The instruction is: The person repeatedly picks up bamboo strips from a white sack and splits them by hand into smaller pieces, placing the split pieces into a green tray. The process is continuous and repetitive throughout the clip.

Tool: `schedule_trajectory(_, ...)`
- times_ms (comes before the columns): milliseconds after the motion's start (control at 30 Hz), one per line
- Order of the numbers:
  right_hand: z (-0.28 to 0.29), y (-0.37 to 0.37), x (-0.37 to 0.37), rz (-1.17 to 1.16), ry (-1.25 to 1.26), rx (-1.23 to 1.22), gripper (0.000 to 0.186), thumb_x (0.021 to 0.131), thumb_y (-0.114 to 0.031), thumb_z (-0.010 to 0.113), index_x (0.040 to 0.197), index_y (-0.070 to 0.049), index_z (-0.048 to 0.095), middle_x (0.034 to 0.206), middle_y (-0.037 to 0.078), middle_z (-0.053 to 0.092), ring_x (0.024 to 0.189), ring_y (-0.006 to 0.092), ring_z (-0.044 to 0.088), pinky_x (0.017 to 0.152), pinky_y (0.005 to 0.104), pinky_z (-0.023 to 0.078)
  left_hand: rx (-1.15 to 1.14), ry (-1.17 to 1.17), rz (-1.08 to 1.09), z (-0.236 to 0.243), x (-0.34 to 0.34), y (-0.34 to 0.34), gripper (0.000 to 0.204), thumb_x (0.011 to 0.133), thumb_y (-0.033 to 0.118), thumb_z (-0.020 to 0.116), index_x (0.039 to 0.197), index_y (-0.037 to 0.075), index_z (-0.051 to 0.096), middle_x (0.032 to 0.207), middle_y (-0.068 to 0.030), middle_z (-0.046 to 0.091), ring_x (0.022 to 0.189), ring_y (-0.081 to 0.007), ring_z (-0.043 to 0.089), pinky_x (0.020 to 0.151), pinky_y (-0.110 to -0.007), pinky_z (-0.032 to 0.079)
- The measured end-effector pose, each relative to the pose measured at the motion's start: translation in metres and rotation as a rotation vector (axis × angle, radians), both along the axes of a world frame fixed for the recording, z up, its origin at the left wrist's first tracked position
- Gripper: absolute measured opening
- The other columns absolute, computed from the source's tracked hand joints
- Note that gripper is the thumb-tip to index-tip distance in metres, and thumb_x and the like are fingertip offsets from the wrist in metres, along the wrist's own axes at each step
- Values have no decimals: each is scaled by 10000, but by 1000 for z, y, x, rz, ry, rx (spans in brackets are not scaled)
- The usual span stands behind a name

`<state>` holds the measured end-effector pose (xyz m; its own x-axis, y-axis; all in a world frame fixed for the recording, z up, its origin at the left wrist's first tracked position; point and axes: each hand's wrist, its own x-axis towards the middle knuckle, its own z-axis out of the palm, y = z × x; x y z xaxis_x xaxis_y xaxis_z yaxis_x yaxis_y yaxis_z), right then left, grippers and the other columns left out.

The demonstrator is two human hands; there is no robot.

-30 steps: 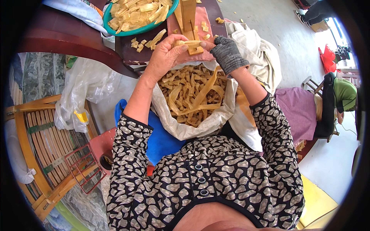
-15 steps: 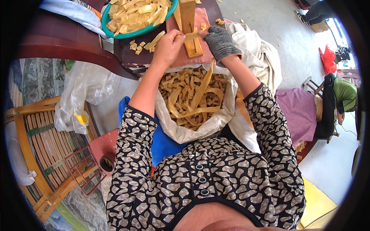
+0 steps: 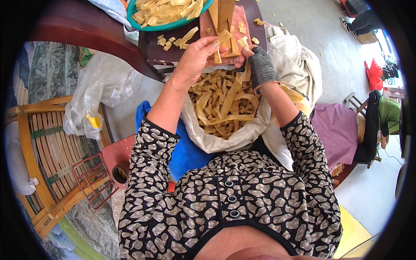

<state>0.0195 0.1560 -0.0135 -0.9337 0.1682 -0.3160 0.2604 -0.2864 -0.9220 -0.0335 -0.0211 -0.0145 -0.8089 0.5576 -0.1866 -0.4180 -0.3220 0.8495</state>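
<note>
My left hand (image 3: 200, 53) is closed on a pale yellow dried strip (image 3: 224, 37), pinched between thumb and fingers. My right hand (image 3: 260, 63), in a grey fingerless glove, grips a short yellow piece (image 3: 243, 42) at its fingertips. Both hands are at the near end of a wooden stand (image 3: 226, 16) with an upright board and a narrow dark bar, set on a pink cloth (image 3: 239, 15). Just below the hands, a whitish sack (image 3: 208, 145) holds many brownish-yellow strips (image 3: 227, 106); a long one hangs near my right hand.
A green basin (image 3: 167, 27) of flat yellow pieces stands on the dark red table (image 3: 151, 54), with cut bits (image 3: 167, 43) beside it. A wooden slatted chair (image 3: 52, 147) and clear plastic bag (image 3: 104, 86) are at left. Pale cloth (image 3: 299, 69) and another person (image 3: 390, 110) are at right.
My hands have drawn apart and nearer to me, off the stand's middle. Each now holds a separate yellow piece. The view has shifted slightly.
</note>
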Motion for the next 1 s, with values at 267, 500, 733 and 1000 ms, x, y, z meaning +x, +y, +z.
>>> schedule_trajectory(267, 24, -9, 18, -144, 287, 726, 256, 824, -220, 641, 923, 16, 621, 794, 41, 603, 754, 113, 541, 717, 251, 443, -674, 943, 256, 5, 14, -11, 287, 813, 190, 659, 1015, -6, 601, 911, -76, 641, 747, -128, 588, 694, -259, 473)
schedule_trajectory(500, 21, -33, 39, 100, 905, 745, 212, 787, -32, 609, 995, -72, 589, 786, 69, 580, 695, 204, 560, 632, 306, 460, -176, -106, -355, -3, 46, -6, 601, 910, 528, 358, 1005, -12, 604, 911, -91, 642, 714, -165, 598, 670, -288, 479)
schedule_trajectory(733, 9, -53, 65, 241, 671, 879, 103, 823, -177, 609, 888, -99, 591, 738, 126, 568, 689, 306, 567, 620, 362, 451, 132, -414, -239, -3, 48, -9, 251, 945, 209, 437, 1069, 10, 527, 787, -10, 605, 629, -84, 529, 638, -244, 457)
schedule_trajectory(1000, 32, -47, 44, 72, 528, 863, 167, 882, -212, 543, 835, -54, 571, 666, 115, 542, 630, 269, 562, 575, 339, 436, -188, 153, -454, 2, 49, -7, 221, 897, 176, 437, 1006, 94, 611, 963, -29, 589, 860, -164, 559, 684, -293, 479)
